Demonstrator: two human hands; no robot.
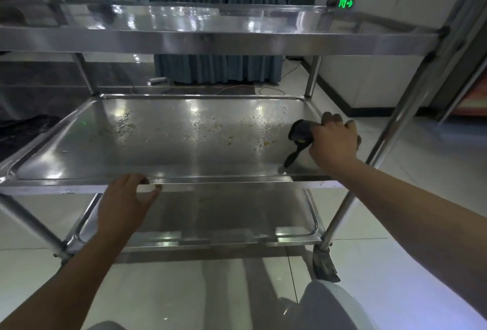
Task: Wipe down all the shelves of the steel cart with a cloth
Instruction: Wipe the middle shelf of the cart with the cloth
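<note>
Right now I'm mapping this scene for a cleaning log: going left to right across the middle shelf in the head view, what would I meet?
Left hand on the front rim → food residue → dark cloth → right hand.

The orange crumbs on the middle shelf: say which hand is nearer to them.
Right. The right hand holds the dark cloth just right of the orange crumbs; the left hand holds the middle shelf's front rim, far to their left.
</note>
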